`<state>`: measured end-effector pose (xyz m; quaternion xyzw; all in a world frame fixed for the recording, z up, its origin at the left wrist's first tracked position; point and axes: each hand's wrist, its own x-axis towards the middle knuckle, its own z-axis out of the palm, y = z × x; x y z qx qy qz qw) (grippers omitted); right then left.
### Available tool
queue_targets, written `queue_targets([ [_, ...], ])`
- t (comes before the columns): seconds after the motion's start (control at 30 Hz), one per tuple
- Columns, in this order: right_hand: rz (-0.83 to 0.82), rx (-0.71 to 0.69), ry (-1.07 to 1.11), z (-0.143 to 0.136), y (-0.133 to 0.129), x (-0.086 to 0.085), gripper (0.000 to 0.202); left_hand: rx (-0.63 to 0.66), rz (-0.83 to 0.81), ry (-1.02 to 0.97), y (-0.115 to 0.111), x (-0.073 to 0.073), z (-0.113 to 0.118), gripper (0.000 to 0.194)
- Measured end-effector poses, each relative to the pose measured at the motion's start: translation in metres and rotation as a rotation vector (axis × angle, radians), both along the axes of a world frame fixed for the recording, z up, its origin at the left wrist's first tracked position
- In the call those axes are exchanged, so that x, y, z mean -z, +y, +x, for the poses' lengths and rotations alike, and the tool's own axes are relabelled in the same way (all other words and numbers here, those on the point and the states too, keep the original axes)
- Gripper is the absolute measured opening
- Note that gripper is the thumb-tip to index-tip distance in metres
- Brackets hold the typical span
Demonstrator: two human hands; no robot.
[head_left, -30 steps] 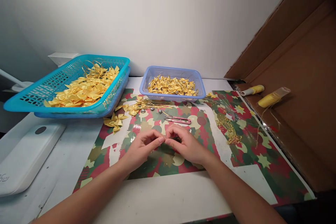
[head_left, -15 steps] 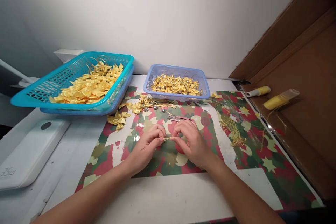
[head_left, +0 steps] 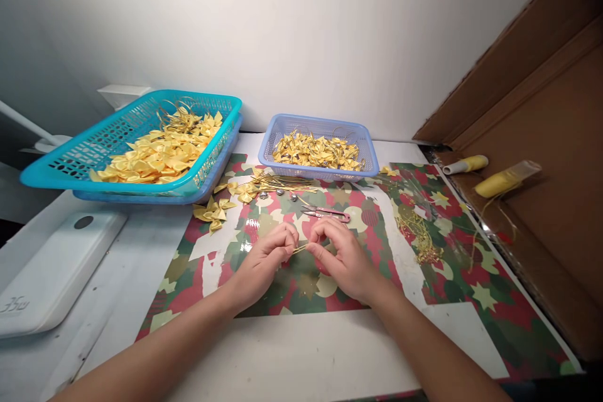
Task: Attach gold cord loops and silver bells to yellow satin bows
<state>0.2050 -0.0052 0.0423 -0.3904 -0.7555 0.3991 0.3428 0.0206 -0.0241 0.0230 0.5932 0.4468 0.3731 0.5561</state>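
A thin gold cord (head_left: 300,249) stretches across the short gap between my two hands, over the patterned sheet. My left hand (head_left: 268,257) is closed, pinching one end of it between thumb and fingers. With thumb and forefinger, my right hand (head_left: 343,257) pinches the other end. Just beyond the right hand lie thread snips with pink handles (head_left: 332,213). Three small silver bells (head_left: 279,191) sit farther back, in front of a bundle of gold cords (head_left: 292,184). Loose yellow ribbon bows (head_left: 215,213) lie to the left of the bells. What the fingers cover is hidden.
A turquoise basket (head_left: 61,171) of yellow bows stands back left, stacked on a blue one. A smaller blue basket (head_left: 320,173) holds more bows. A white power bank (head_left: 61,270) lies left. Thread spools (head_left: 504,183), cord scraps (head_left: 424,239) and a cardboard wall (head_left: 541,107) are right.
The right hand has dropped slightly, so more of the snips shows behind it. Both hands keep their pinch on the cord, and the view has shifted a little.
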Motion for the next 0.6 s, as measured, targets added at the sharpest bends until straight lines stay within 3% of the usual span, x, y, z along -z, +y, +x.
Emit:
queue_targets([
  [0.33, -0.125, -0.01, 0.04, -0.005, -0.003, -0.002, 0.016, 0.026, -0.053, -0.031, 0.0, -0.002, 0.002, 0.021],
  [0.6, 0.112, 0.145, 0.113, -0.011, -0.008, 0.006, 0.014, 0.022, -0.081, -0.119, 0.0, -0.001, 0.002, 0.02],
])
